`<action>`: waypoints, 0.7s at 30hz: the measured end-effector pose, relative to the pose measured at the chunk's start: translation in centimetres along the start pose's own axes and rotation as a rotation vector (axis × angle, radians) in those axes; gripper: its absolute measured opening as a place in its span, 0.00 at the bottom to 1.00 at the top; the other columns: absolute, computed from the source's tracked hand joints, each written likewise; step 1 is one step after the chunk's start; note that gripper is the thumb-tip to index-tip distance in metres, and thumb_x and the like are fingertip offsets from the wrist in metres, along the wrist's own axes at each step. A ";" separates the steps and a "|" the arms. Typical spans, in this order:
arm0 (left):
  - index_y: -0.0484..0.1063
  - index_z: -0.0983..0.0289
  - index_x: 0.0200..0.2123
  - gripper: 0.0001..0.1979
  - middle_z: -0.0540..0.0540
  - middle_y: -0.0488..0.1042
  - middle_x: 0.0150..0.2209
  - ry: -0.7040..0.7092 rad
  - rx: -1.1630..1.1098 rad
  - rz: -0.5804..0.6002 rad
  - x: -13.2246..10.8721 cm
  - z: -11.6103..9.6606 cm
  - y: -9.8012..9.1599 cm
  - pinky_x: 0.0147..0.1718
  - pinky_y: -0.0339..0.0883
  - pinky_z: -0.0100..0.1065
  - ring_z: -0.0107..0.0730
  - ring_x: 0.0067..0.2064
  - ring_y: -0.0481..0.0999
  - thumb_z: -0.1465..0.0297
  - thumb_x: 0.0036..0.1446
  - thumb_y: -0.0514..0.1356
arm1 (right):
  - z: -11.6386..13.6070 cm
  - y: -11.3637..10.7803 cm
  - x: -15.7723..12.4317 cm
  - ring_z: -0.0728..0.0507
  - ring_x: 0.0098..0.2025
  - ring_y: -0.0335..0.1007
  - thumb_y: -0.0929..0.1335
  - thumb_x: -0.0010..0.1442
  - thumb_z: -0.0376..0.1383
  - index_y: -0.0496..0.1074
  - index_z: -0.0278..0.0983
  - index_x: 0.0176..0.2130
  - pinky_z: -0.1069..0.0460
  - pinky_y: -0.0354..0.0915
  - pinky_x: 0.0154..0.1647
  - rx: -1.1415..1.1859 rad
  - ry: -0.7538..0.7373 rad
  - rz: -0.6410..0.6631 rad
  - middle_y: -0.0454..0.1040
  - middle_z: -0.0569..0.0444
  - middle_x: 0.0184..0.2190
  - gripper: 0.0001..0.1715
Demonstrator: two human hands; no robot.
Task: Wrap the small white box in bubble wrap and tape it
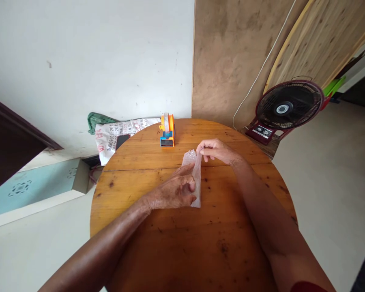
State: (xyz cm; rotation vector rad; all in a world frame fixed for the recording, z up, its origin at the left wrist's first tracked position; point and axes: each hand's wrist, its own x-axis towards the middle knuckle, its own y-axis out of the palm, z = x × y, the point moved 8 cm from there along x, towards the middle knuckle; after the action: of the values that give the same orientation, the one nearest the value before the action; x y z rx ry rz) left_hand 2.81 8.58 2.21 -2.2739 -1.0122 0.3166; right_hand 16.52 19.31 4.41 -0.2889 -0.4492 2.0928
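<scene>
A translucent white piece of bubble wrap (197, 182), folded into a narrow strip, lies on the round wooden table (219, 243). My left hand (173, 190) rests over its left side, fingers spread and bent, the thumb near the lower end. Part of the wrap is hidden under that hand. At the upper right corner, my right hand (217, 151) pinches the wrap's edge between thumb and forefinger. Beyond both hands stands an orange and blue tape dispenser (167, 132) with a roll of tape on it; neither hand touches it.
Against the wall behind the table lies a white printed sack (112, 140) with a green bag (99, 119). A dark red fan (287, 107) stands on the right, near a white cable (264, 63). A light blue box (39, 188) is at the left.
</scene>
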 end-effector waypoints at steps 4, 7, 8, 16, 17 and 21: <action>0.67 0.62 0.31 0.06 0.55 0.69 0.51 0.030 -0.032 0.018 0.3 -0.6 -0.1 0.53 0.65 0.37 0.40 0.58 0.66 0.72 0.50 0.63 | 0.2 0.5 0.2 0.51 0.22 0.68 0.67 0.55 0.36 0.73 0.34 0.35 0.56 0.52 0.19 -0.011 0.010 0.002 0.75 0.54 0.28 0.08; 0.66 0.63 0.30 0.07 0.54 0.69 0.48 0.008 -0.031 0.022 0.4 -0.8 -0.1 0.49 0.66 0.34 0.37 0.53 0.69 0.72 0.50 0.63 | 0.2 1.0 0.5 0.52 0.21 0.68 0.67 0.56 0.35 0.73 0.33 0.34 0.56 0.58 0.23 -0.030 -0.012 -0.007 0.75 0.55 0.28 0.07; 0.66 0.63 0.30 0.07 0.54 0.69 0.48 -0.007 -0.030 0.022 0.3 -0.7 -0.2 0.48 0.66 0.34 0.37 0.52 0.69 0.72 0.50 0.63 | 0.2 1.1 0.6 0.51 0.21 0.68 0.66 0.56 0.35 0.73 0.33 0.33 0.55 0.60 0.25 -0.041 -0.017 -0.013 0.74 0.56 0.27 0.07; 0.66 0.61 0.29 0.06 0.55 0.69 0.51 0.027 0.003 0.011 0.3 -1.3 -0.4 0.48 0.68 0.36 0.40 0.58 0.67 0.74 0.50 0.62 | 0.6 2.0 0.6 0.49 0.21 0.69 0.65 0.57 0.35 0.74 0.35 0.33 0.54 0.62 0.26 -0.188 -0.016 0.049 0.73 0.58 0.24 0.08; 0.66 0.61 0.29 0.06 0.55 0.69 0.52 0.034 0.007 0.008 0.3 -1.4 -0.4 0.49 0.68 0.35 0.40 0.59 0.66 0.75 0.49 0.62 | 0.7 2.3 0.6 0.49 0.22 0.69 0.65 0.57 0.35 0.74 0.35 0.34 0.54 0.62 0.26 -0.213 -0.010 0.073 0.73 0.58 0.24 0.09; 0.66 0.61 0.29 0.06 0.55 0.68 0.52 0.028 0.020 0.005 0.3 -1.6 -0.5 0.49 0.68 0.36 0.40 0.59 0.65 0.74 0.50 0.63 | 0.1 2.9 0.6 0.50 0.22 0.69 0.64 0.58 0.35 0.75 0.36 0.35 0.55 0.60 0.25 -0.315 0.019 0.105 0.76 0.57 0.28 0.10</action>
State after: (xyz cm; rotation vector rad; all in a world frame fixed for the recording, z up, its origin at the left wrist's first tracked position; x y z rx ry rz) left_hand 3.40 8.40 3.77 -2.2572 -0.9856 0.2943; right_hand 13.92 18.41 3.29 -0.5256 -0.7684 2.1154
